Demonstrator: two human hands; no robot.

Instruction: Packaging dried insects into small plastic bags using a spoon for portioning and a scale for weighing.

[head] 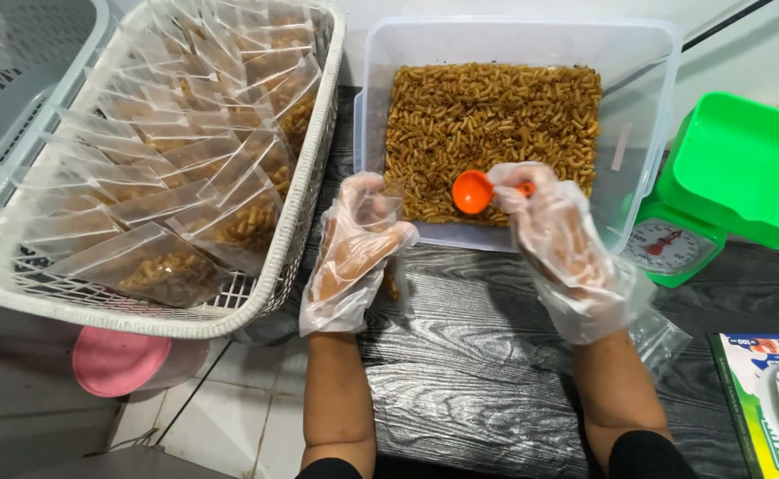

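My right hand [559, 232], in a loose clear plastic glove, holds a small orange scoop [473, 192] over the near edge of a clear plastic tub [646, 106] filled with brown seasoned macaroni [491, 120]. The scoop looks empty. My left hand [354, 248], also gloved, holds a small clear plastic bag [391, 232] just left of the scoop, by the tub's front left corner. Some macaroni shows low in the bag.
A white plastic basket [292, 239] at the left holds several filled clear packets of macaroni. A green kitchen scale [726, 186] stands at the right. A glove box [766, 399] lies at the bottom right. A pink lid [119, 359] sits below the basket. The dark wood-grain table [478, 372] carries everything.
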